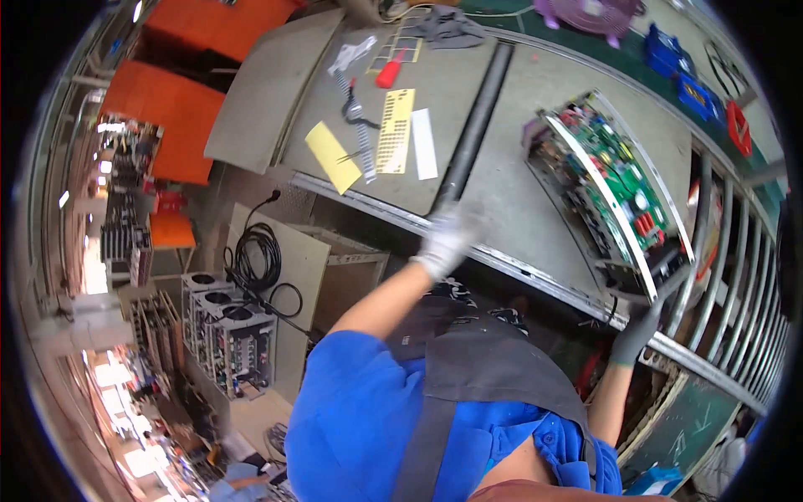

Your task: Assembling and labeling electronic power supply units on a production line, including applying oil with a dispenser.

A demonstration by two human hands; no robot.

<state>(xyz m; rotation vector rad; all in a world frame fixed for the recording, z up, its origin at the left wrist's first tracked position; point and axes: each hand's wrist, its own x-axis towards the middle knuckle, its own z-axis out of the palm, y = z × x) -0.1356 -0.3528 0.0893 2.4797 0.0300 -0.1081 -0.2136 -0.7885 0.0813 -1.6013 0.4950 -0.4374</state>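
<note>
Grey-gloved right hand (pixel 639 335) at the near end of the long, metal-framed unit of green circuit boards (pixel 626 170); I cannot tell whether its fingers grip. White-gloved left hand (pixel 450 238) blurred, left of the unit, by the edge of the grey workbench (pixel 519 197); finger spread I cannot tell. Unit sits on that workbench. Left of it, from my station, I note a long black bar (pixel 478 121), slim white strip (pixel 425 144), dark-patterned yellow sheet (pixel 395 134). Beyond the unit: round purple fan (pixel 590 12).
</note>
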